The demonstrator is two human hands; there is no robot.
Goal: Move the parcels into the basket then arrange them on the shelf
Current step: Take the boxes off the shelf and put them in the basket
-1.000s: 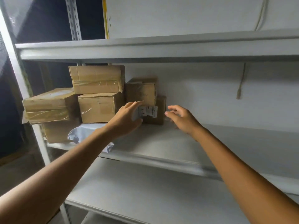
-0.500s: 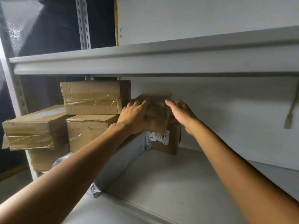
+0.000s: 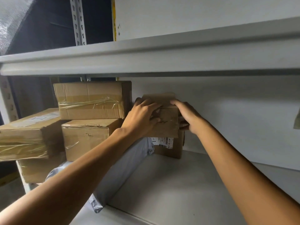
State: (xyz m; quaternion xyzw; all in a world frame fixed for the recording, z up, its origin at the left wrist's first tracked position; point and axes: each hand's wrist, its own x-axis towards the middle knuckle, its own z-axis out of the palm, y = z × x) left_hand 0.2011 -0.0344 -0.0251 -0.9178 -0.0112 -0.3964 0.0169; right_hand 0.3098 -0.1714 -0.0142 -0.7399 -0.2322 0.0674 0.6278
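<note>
Several parcels already sit stacked on the shelf (image 3: 162, 184); your left hand (image 3: 142, 117) and right hand (image 3: 186, 116) clasp a small box (image 3: 165, 122), seemingly seating it; no basket visible.

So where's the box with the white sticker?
The labelled box sits on the shelf at the back wall, under the small box both hands hold.

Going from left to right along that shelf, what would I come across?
Taped box with a white label → two stacked boxes → left hand → small box gripped by both hands → right hand → bare shelf.
</note>
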